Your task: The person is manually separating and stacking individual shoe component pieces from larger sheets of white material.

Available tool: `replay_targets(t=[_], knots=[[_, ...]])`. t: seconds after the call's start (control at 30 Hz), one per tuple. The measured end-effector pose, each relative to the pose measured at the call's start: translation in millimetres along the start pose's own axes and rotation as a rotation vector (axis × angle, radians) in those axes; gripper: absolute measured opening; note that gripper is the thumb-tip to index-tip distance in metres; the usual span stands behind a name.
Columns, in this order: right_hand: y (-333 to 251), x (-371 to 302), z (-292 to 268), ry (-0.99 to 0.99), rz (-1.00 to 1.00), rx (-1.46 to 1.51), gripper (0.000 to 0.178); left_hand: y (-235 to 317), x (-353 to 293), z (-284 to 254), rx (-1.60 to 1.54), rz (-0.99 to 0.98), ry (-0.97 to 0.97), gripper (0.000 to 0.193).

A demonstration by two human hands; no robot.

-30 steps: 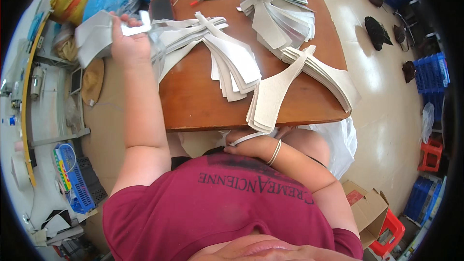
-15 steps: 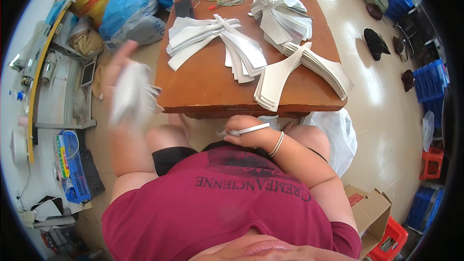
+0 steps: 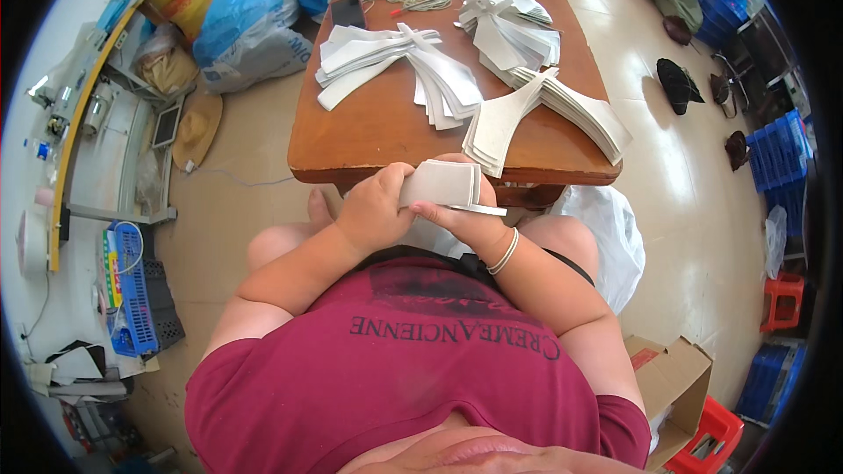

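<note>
It's peering steeply down, this lone head-worn fisheye view, bending straight edges toward its rim, close above the maroon printed T-shirt (image 3: 413,377) and facing out over the brown, round-cornered wooden table (image 3: 351,139)!

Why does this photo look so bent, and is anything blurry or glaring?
In the head view, the fisheye lens bows the yellow strip at left and leaves black corners; also in the head view, pale glare marks the floor right of the table; head view again: left hand, right hand and white pieces look fairly sharp.
</note>
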State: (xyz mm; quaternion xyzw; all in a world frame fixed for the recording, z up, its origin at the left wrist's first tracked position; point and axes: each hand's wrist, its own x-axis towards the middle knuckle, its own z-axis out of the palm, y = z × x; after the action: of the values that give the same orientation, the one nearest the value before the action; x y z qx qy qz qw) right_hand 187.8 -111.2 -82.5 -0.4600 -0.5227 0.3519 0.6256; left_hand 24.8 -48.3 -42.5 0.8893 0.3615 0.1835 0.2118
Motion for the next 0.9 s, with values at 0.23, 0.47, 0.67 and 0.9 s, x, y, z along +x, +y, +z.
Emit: replay_targets(t=[0.23, 0.47, 0.67, 0.9], knots=[[-27, 0, -15, -0.153, -0.165, -0.107, 0.04, -15, -7, 13, -0.117, -0.013, -0.104, 0.049], [-29, -6, -16, -0.268, -0.136, -0.089, 0.034, -6, -5, 4, -1.158, -0.121, -0.346, 0.05], [-5, -10, -23, -0.03, -0.049, 0.087, 0.018, -14, 0, 6, -1.255, -0.369, -0.28, 0.037], [-15, -11, -22, -0.159, 0.044, 0.117, 0.025, -9, 0, -6, -1.735, -0.265, -0.778, 0.051]])
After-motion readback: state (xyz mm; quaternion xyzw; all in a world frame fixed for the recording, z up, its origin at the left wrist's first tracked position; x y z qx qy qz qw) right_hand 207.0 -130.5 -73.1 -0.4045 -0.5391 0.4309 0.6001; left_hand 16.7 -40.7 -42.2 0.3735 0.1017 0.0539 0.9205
